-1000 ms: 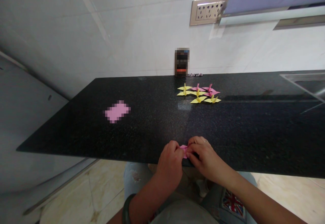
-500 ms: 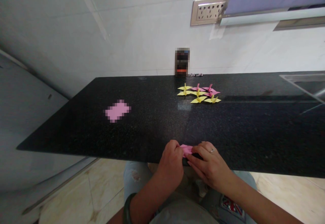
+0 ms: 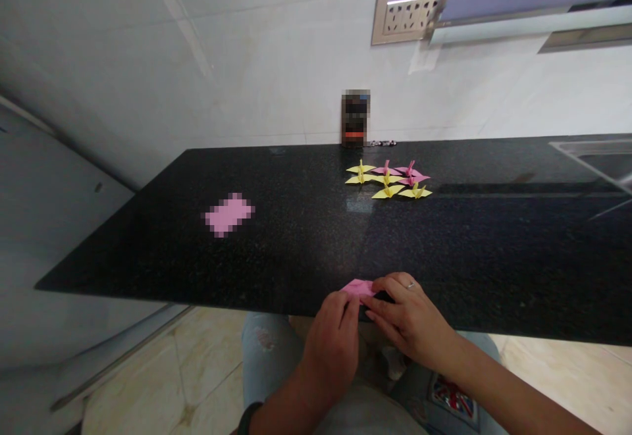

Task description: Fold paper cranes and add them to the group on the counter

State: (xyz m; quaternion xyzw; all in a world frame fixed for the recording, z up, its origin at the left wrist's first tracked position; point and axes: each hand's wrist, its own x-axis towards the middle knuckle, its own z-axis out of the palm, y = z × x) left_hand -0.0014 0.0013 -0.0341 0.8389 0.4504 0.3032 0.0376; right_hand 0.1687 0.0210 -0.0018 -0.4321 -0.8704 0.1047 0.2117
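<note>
A small folded piece of pink origami paper (image 3: 358, 287) lies at the front edge of the black countertop (image 3: 291, 251). My left hand (image 3: 334, 339) has its fingertips closed on the paper's near left side. From the right, my right hand (image 3: 407, 310), with a ring on one finger, pinches the paper's right end between thumb and fingers. Part of the paper is hidden under the fingers. Farther back stand several folded paper cranes, among them a yellow crane (image 3: 388, 191) and a pink crane (image 3: 409, 170), grouped close together.
A blurred-out pink sheet (image 3: 228, 215) lies on the left of the counter. A pixelated dark phone-like object (image 3: 355, 119) leans against the wall with a beaded strap (image 3: 383, 143) beside it. A sink edge (image 3: 587, 165) is at the right, and a socket panel (image 3: 407, 15) is on the wall.
My left hand has shifted down and its fingers have moved along the paper, so more of the paper's left part shows. My right hand stays nearly in place.
</note>
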